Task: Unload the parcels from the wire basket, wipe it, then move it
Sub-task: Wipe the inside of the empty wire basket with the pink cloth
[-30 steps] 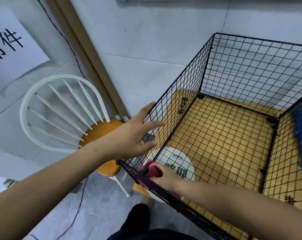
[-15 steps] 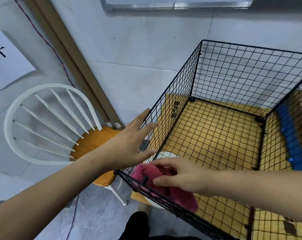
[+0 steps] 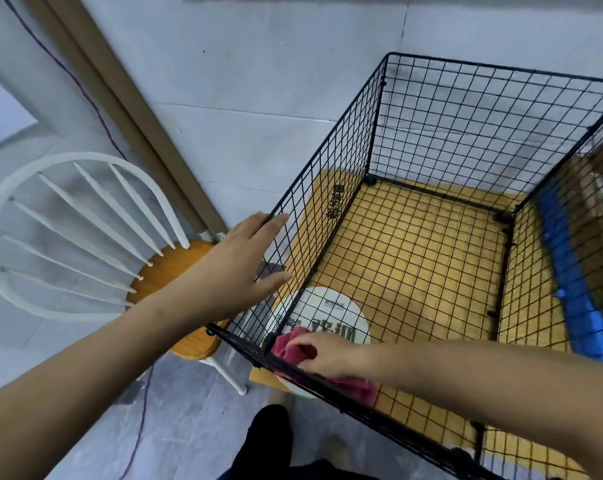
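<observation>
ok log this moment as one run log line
step: wipe | wire basket: unloaded | right hand: holds red cloth on near rim | left hand: fingers straight, against left wall

Basket (image 3: 331,209) R side off-frame; cloth (image 3: 291,351) partly behind mesh.

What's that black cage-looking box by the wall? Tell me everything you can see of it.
It is an open-topped wire basket of black grid panels clipped together at the corners, upright, nothing stored inside. A yellow mat and a round white disc show through its mesh bottom. The left hand lies flat against its left panel at the top rim; the right hand grips a red cloth on the near rim by the corner.
</observation>
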